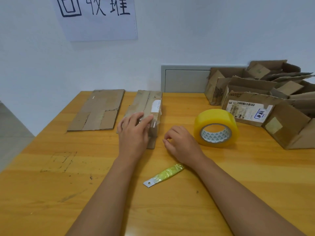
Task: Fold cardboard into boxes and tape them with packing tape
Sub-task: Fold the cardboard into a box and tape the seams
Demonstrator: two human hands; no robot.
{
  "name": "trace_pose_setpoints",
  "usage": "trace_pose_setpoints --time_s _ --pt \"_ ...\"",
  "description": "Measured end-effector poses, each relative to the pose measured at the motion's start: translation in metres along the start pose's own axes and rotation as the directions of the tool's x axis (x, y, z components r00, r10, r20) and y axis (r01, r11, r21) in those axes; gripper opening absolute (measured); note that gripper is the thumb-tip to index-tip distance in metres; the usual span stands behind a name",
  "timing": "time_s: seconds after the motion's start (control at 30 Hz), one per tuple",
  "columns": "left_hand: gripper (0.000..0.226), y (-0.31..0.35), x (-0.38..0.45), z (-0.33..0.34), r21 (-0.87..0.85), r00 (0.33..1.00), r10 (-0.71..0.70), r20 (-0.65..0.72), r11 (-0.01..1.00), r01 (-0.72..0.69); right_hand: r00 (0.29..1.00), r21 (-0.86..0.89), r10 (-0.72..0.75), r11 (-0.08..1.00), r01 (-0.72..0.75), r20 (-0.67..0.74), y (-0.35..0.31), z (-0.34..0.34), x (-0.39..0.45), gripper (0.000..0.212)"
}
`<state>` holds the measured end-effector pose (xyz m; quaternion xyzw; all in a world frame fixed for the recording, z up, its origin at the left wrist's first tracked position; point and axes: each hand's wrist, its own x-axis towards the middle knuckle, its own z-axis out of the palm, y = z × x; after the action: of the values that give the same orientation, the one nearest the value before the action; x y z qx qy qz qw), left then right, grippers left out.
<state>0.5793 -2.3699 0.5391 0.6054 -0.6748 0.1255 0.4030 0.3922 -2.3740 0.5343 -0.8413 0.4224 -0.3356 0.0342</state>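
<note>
Basically left hand [134, 133] rests flat, fingers straight, on flattened brown cardboard box [146, 108]; right hand [180, 143], loosely curled grip holding nothing, sits between box and yellow packing tape roll [216, 127].

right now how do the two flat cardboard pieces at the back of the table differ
The left cardboard piece lies untouched and fully flat; the middle cardboard piece has the left hand resting on its near end. The left piece is wider and bare of labels; the middle piece is narrower and carries a white label. The middle piece looks thicker, with tape at its near end. Both are worn brown cardboard lying on the wooden table.
</note>
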Motion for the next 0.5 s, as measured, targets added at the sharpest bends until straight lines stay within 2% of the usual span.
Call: trace_pose_setpoints --time_s 0.13,0.3,0.43,0.5 --pt "0.028 -0.001 0.001 -0.001 0.006 1.0 0.005 0.009 1.0 -0.005 0.984 -0.028 0.063 0.998 -0.059 0.169 -0.005 0.002 -0.001 0.008" --pt "0.029 0.0 0.002 0.0 0.002 1.0 -0.003 0.014 1.0 0.003 0.963 -0.08 0.112 0.992 -0.095 0.245 -0.005 -0.006 0.001 0.021" --pt "0.029 0.0 0.001 0.0 -0.012 1.0 0.001 0.015 1.0 -0.001 0.934 -0.079 0.095 0.994 -0.072 0.345 -0.003 -0.008 0.003 0.052" --pt "0.03 0.0 0.0 -0.001 -0.012 1.0 0.004 0.016 1.0 -0.004 0.959 -0.032 0.059 0.998 -0.053 0.277 -0.008 -0.008 0.003 0.065"
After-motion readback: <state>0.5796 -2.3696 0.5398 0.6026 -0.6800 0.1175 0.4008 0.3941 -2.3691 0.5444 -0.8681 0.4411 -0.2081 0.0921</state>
